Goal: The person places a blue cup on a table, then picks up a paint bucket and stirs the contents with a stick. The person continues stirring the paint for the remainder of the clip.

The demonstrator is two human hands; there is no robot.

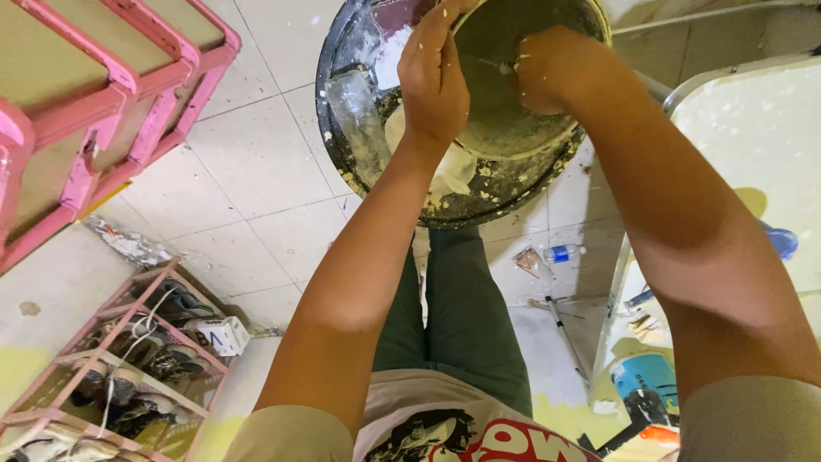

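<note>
matt, paste-smeared bowl (513, 128) on a rough, spattered black tray (342, 51); glossy floor tiles (256, 154).

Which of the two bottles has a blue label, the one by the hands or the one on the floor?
The small bottle lying on the tiled floor carries the blue label. The clear bottle beside the left hand is bare, paint-smeared glass.

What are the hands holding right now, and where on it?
Both hands are on the clay bowl on the wheel. The left hand lies flat against its outer wall; the right hand presses at the rim. Neither closes around it.
</note>
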